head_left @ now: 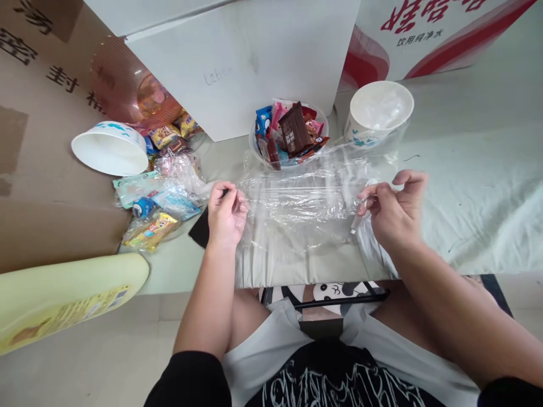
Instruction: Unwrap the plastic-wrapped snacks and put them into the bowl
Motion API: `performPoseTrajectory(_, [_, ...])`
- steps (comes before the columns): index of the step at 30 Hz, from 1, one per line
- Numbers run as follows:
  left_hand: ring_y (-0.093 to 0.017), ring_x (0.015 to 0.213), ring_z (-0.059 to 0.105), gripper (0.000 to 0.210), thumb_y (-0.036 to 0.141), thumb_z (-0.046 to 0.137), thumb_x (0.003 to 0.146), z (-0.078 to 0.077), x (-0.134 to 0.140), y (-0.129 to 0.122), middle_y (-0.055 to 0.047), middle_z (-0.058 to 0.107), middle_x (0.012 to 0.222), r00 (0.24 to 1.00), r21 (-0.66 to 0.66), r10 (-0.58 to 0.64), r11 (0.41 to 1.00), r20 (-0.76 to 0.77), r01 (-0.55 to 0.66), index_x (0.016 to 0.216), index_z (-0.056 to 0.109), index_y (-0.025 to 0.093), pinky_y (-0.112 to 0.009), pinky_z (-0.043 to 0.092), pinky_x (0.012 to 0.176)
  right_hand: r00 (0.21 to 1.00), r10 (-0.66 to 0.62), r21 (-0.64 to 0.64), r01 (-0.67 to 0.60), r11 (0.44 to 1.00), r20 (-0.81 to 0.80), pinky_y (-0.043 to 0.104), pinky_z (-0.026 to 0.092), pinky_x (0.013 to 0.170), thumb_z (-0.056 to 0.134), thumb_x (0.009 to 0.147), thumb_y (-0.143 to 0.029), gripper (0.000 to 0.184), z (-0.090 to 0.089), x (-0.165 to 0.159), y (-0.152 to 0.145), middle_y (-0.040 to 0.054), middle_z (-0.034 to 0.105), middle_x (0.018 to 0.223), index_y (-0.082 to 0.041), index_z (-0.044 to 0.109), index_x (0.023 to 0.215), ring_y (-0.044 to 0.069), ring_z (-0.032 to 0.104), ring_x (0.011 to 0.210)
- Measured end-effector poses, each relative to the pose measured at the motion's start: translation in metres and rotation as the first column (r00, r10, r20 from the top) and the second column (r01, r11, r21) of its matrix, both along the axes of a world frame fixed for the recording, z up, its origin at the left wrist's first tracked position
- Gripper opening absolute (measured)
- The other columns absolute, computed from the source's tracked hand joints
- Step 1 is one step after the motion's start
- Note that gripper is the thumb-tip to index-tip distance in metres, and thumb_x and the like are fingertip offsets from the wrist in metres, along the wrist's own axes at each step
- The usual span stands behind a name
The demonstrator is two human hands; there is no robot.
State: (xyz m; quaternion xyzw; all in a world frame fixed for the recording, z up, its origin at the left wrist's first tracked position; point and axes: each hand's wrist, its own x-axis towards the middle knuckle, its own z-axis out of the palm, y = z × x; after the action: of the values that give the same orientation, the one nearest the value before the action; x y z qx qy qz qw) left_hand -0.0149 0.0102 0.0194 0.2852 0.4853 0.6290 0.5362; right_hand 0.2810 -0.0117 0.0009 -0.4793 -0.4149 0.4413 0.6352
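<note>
A sheet of clear plastic film stretches between my two hands over the pale cloth. My left hand pinches its left edge with thumb and fingers. At the right edge, my right hand grips the film between thumb and index finger, with other fingers partly lifted. Just beyond the film stands a clear bowl heaped with wrapped snacks, a dark brown packet on top. A white paper bowl with a blue pattern is behind my right hand; something clear lies over or inside it.
Left of my left hand lie several wrapped snacks and a tipped paper bowl. A dark phone-like object is partly under my left wrist. White boxes stand behind; a yellow-green bottle is at the lower left.
</note>
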Motion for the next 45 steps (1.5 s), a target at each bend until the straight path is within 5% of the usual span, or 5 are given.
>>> performPoseTrajectory(18, [-0.012, 0.070, 0.056, 0.016, 0.035, 0.073, 0.086, -0.024, -0.024, -0.004, -0.002, 0.064, 0.081, 0.456, 0.278, 0.210, 0.956, -0.865, 0.088, 0.086, 0.077, 0.020, -0.027, 0.048, 0.066, 0.599, -0.119, 0.153, -0.005, 0.988, 0.791, 0.040, 0.052, 0.074, 0.070, 0.086, -0.028, 0.011, -0.005, 0.016, 0.006, 0.0035, 0.057, 0.078, -0.025, 0.077, 0.092, 0.021, 0.059, 0.076])
performPoseTrajectory(24, [-0.022, 0.098, 0.066, 0.035, 0.045, 0.076, 0.075, -0.016, -0.019, -0.006, -0.008, 0.067, 0.100, 0.757, 0.243, 0.095, 0.966, -0.646, 0.086, 0.058, 0.059, 0.019, -0.038, 0.056, 0.090, 0.844, 0.088, 0.088, -0.157, 0.984, 0.529, 0.042, 0.055, 0.073, 0.072, 0.087, -0.051, 0.045, 0.015, 0.024, -0.001, 0.0084, 0.067, 0.078, -0.023, 0.060, 0.055, 0.024, 0.067, 0.082])
performPoseTrajectory(29, [-0.014, 0.047, 0.061, 0.036, 0.041, 0.070, 0.072, 0.004, -0.012, -0.013, 0.000, 0.060, 0.058, 0.971, -0.209, -0.234, 0.953, -0.054, 0.218, 0.055, 0.046, 0.020, -0.025, 0.049, 0.043, 0.696, 0.715, -0.182, -0.712, 0.678, -0.064, 0.031, 0.044, 0.045, 0.066, 0.089, -0.066, 0.048, 0.036, 0.044, -0.003, 0.0003, 0.060, 0.050, -0.024, 0.067, 0.065, 0.015, 0.054, 0.043])
performPoseTrajectory(35, [-0.009, 0.030, 0.050, 0.037, 0.033, 0.071, 0.078, 0.012, 0.007, -0.010, 0.003, 0.056, 0.044, 0.878, -0.462, -0.438, 0.749, 0.193, 0.475, 0.055, 0.044, 0.019, -0.016, 0.028, 0.026, 0.849, 0.506, 0.063, -0.503, 0.862, -0.149, 0.033, 0.058, 0.090, 0.070, 0.087, -0.062, 0.030, 0.029, 0.056, 0.011, 0.0009, 0.073, 0.091, -0.033, 0.074, 0.091, 0.017, 0.071, 0.091])
performPoseTrajectory(45, [-0.018, 0.039, 0.062, 0.052, 0.068, 0.072, 0.075, 0.002, 0.023, -0.017, -0.009, 0.074, 0.065, 0.672, -0.279, -0.694, 0.612, 0.260, 0.740, 0.078, 0.059, 0.018, -0.023, 0.038, 0.034, 0.319, 0.945, -0.374, -0.887, 0.272, -0.071, 0.024, 0.046, 0.054, 0.071, 0.088, -0.035, 0.019, 0.016, -0.034, -0.031, -0.0034, 0.063, 0.067, -0.019, 0.062, 0.092, 0.010, 0.056, 0.057])
